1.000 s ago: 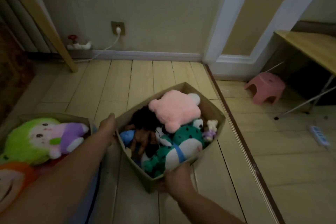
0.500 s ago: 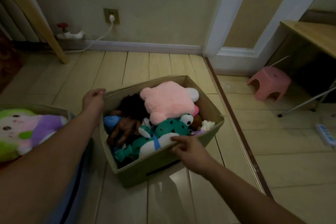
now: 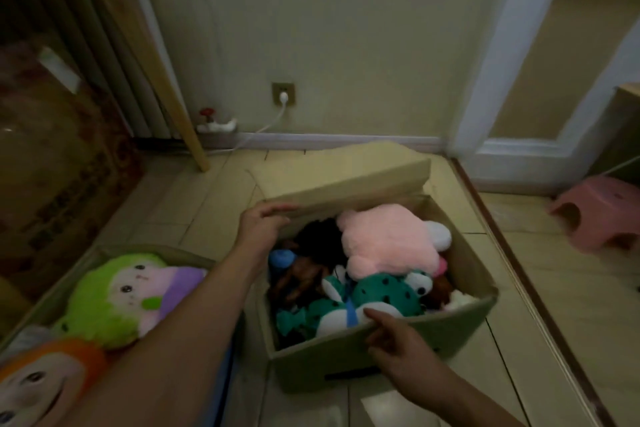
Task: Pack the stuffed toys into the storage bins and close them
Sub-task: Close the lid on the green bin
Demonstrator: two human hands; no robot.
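**Lid flap coming over a full toy bin, second bin open beside it**

We have the storage bin [image 3: 381, 354] on the floor [image 3: 571, 305] mid-frame, a soft-sided fabric-looking box, light, walls likely to flex if squeezed. We judge the best hold is on its rims and on the lid flap [image 3: 346, 180], which stands hinged at the far edge, tilted up over the back of the bin. Our left hand [image 3: 265, 224] grips the near-left corner of that flap, fingers curled over its edge. Our right hand [image 3: 398, 340] rests on the bin's near rim, fingers bent over it, thumb toward the toys; how firmly it grips we cannot tell.

Inside, the toys are soft, light and squashy. The pink plush [image 3: 388, 243] sits highest, at about rim height toward the back, and we judge it the thing most likely to hold the flap up; pressing it down should be easy. The green spotted frog [image 3: 374, 295] lies in front of it near the right hand, a dark doll [image 3: 304, 274] and a blue toy [image 3: 281, 258] on the left side.

A second bin [image 3: 104, 250] sits just beside on the left, not closed, holding a green-and-purple doll [image 3: 121, 291] with an orange-haired doll [image 3: 38, 381] at the frame's bottom left; our left forearm crosses over its right side.

Farther off: a pink stool [image 3: 602, 218] at right, well apart, a wooden leg [image 3: 173, 97] by the wall, a wall socket [image 3: 283, 94] with a plug in it. None of these blocks the flap
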